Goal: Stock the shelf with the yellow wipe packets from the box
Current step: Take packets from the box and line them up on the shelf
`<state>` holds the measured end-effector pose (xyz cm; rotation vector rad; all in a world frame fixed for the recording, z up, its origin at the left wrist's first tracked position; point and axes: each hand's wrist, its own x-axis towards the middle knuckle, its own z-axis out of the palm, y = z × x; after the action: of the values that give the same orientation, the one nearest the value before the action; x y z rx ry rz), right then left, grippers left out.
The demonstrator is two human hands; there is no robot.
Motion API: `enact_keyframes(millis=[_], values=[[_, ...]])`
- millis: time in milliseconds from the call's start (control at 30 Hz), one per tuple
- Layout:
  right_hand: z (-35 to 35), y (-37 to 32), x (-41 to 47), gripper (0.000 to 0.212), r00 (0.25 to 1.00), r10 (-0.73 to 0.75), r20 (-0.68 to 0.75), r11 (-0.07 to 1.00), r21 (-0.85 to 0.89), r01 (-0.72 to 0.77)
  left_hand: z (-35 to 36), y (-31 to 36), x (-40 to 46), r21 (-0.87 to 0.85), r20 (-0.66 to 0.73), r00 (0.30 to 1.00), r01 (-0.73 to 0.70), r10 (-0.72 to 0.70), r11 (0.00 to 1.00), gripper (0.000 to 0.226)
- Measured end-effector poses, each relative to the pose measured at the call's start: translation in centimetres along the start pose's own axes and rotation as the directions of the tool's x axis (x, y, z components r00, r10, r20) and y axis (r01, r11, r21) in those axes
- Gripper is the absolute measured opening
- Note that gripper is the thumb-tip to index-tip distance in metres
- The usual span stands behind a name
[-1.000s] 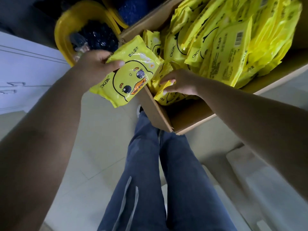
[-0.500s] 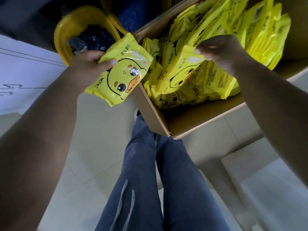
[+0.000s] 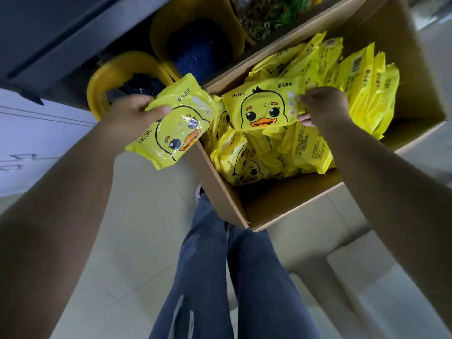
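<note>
Head view, looking down. Left hand [image 3: 132, 113]: one yellow wipe packet [image 3: 175, 126] is held outside the cardboard box [image 3: 281, 204], just beside its near-left wall; the grip is clamped on the packet's upper-left end, thumb on the printed face. The long axis is tilted, running from upper right to lower left, with the duck face turned sideways and its beak toward the lower right. Right hand [image 3: 322, 108]: a second packet [image 3: 263, 107] is pinched at its right end and held above the box's contents; the long axis is nearly level, the duck face upright, the print facing the camera. Remaining packets [image 3: 318, 148] are heaped inside the box, some on edge along the far side. Yellow basins [image 3: 102, 81] are seen beyond the left hand, under a dark shelf [image 3: 61, 37]. Blue trouser legs [image 3: 220, 277] and a pale tiled floor [image 3: 122, 241] are seen below.
</note>
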<state>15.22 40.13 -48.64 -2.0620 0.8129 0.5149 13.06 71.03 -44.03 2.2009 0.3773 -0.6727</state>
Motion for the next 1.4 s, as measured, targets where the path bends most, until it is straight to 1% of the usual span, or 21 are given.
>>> enact_keyframes(millis=[67, 133, 167, 200, 267, 333, 400, 433, 500, 567, 667, 767, 833, 967, 1067, 1133, 1200, 1333, 1400], values=[[-0.1, -0.2, 0.0, 0.040, 0.995, -0.093, -0.041, 0.986, -0.146, 0.086, 0.0, 0.0, 0.2, 0.007, 0.015, 1.000, -0.002, 0.002, 1.000, 0.009], [-0.2, -1.0, -0.3, 0.043, 0.962, -0.265, -0.061, 0.925, -0.298, 0.236, 0.1, -0.2, 0.4, 0.023, 0.034, 0.999, 0.001, -0.002, 1.000, 0.013], [-0.1, -1.7, -0.5, 0.042, 0.935, -0.352, -0.032, 0.879, -0.355, 0.319, 0.1, -0.3, 0.6, 0.035, 0.046, 0.999, 0.003, -0.005, 0.999, 0.016], [0.1, -2.5, -0.6, 0.041, 0.906, -0.422, 0.026, 0.825, -0.403, 0.396, 0.1, -0.4, 0.8, 0.052, 0.059, 0.998, 0.005, -0.008, 0.999, 0.018], [0.9, -4.3, -0.5, 0.041, 0.857, -0.484, 0.177, 0.730, -0.459, 0.507, 0.2, -0.6, 1.1, 0.069, 0.082, 0.997, 0.011, -0.017, 0.998, 0.018], [2.0, -5.8, 0.2, 0.045, 0.838, -0.453, 0.304, 0.688, -0.480, 0.545, 0.3, -0.7, 1.3, 0.049, 0.107, 0.994, 0.024, -0.029, 0.999, 0.013], [3.0, -6.5, 1.4, 0.053, 0.842, -0.359, 0.403, 0.660, -0.529, 0.534, 0.5, -0.7, 1.4, 0.017, 0.126, 0.991, 0.035, -0.037, 0.999, 0.007], [3.4, -6.6, 2.0, 0.058, 0.849, -0.305, 0.432, 0.627, -0.579, 0.520, 0.5, -0.7, 1.5, 0.002, 0.127, 0.991, 0.042, -0.042, 0.999, 0.005], [3.8, -6.4, 2.8, 0.066, 0.872, -0.217, 0.438, 0.548, -0.685, 0.480, 0.4, -0.9, 1.5, -0.044, 0.129, 0.991, 0.051, -0.045, 0.998, 0.016], [4.0, -6.1, 3.2, 0.070, 0.887, -0.184, 0.423, 0.516, -0.726, 0.454, 0.3, -1.2, 1.5, -0.088, 0.134, 0.990, 0.066, -0.054, 0.994, 0.019], [3.7, -6.1, 2.9, 0.066, 0.892, -0.202, 0.405, 0.540, -0.714, 0.446, 0.1, -1.5, 1.2, -0.103, 0.127, 0.989, 0.089, -0.076, 0.991, 0.019], [3.2, -5.9, 1.8, 0.049, 0.874, -0.267, 0.407, 0.543, -0.686, 0.485, 0.0, -1.7, 0.6, -0.099, 0.098, 0.993, 0.076, -0.066, 0.992, 0.020], [2.8, -5.4, 0.5, 0.043, 0.872, -0.295, 0.391, 0.560, -0.669, 0.489, 0.0, -1.7, -0.1, -0.097, 0.079, 0.995, 0.066, -0.059, 0.993, 0.021], [1.6, -4.4, -2.7, 0.032, 0.890, -0.313, 0.331, 0.665, -0.593, 0.454, -0.5, -0.8, -2.5, -0.090, 0.036, 0.998, 0.047, -0.044, 0.995, 0.027], [0.0, -4.7, -5.7, 0.034, 0.895, -0.317, 0.314, 0.753, -0.490, 0.439, -1.5, 0.0, -5.5, -0.081, -0.003, 0.998, 0.060, -0.061, 0.995, 0.030], [-1.3, -5.4, -8.0, 0.036, 0.882, -0.345, 0.320, 0.790, -0.409, 0.457, -2.5, 0.5, -7.6, -0.101, -0.040, 0.996, 0.076, -0.080, 0.992, 0.027], [-2.8, -6.6, -10.6, 0.035, 0.857, -0.385, 0.342, 0.795, -0.349, 0.496, -3.7, 1.2, -10.4, -0.157, -0.090, 0.989, 0.102, -0.117, 0.982, 0.023], [-6.3, -10.1, -15.9, 0.030, 0.786, -0.482, 0.387, 0.761, -0.259, 0.595, -6.5, 3.5, -16.6, -0.176, -0.196, 0.975, 0.068, -0.103, 0.982, 0.025], [-7.9, -12.0, -18.5, 0.036, 0.744, -0.523, 0.415, 0.751, -0.189, 0.633, -8.1, 4.7, -20.1, -0.195, -0.256, 0.962, 0.046, -0.097, 0.980, 0.023]])
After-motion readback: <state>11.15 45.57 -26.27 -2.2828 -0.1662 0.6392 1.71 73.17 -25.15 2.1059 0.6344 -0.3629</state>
